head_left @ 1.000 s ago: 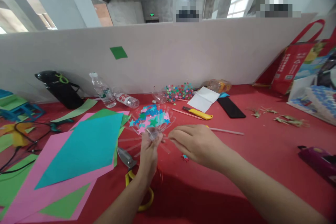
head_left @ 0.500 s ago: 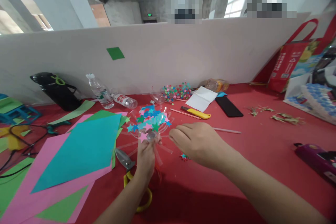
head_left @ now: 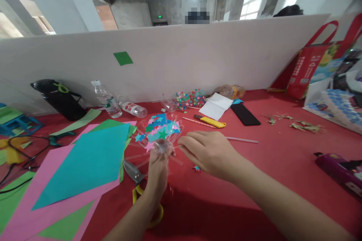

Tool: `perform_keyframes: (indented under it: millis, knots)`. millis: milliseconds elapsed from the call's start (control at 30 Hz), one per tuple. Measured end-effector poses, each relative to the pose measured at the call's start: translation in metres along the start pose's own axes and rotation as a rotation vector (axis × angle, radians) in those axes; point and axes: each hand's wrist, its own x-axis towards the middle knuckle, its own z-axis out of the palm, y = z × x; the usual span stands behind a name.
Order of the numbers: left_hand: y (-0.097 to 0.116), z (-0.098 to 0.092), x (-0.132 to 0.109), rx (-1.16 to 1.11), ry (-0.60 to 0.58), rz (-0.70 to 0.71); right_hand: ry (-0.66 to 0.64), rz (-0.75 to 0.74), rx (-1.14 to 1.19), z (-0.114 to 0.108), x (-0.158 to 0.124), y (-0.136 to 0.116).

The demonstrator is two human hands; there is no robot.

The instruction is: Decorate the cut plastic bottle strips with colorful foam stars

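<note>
Two hands met over the middle of the red worktop point(head_left: 283, 147): the left hand point(head_left: 158, 169) closed around the neck of a star-covered bottle piece point(head_left: 161, 130), held upright; the right hand point(head_left: 209, 154), fingers half curled, touched its clear strips point(head_left: 177, 160), grip unclear. Scissors point(head_left: 138, 180) lay below the left wrist.

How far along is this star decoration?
Many stars already sit on the cut bottle. The left hand holds its neck; the right hand is at one strip. Lower strips look bare, so there are probably more stars to add.
</note>
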Motion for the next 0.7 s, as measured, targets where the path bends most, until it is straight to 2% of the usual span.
perform_keyframes:
  millis: [100,200,400,600,700]
  knots:
    - [0.003,0.002,-0.001,-0.07,-0.043,-0.047,0.042,0.046,0.139,0.001,0.0,0.0]
    - [0.005,0.005,-0.001,-0.103,-0.033,-0.041,0.062,0.075,0.235,0.003,-0.002,-0.001]
    - [0.008,0.005,-0.001,-0.099,-0.05,-0.035,0.142,0.043,0.305,0.01,-0.004,-0.005]
    - [0.01,0.007,-0.004,-0.127,-0.038,-0.047,0.138,0.119,0.439,0.015,-0.005,-0.008]
    - [0.011,0.008,-0.003,-0.125,-0.033,-0.055,0.176,0.086,0.434,0.013,-0.006,-0.008]
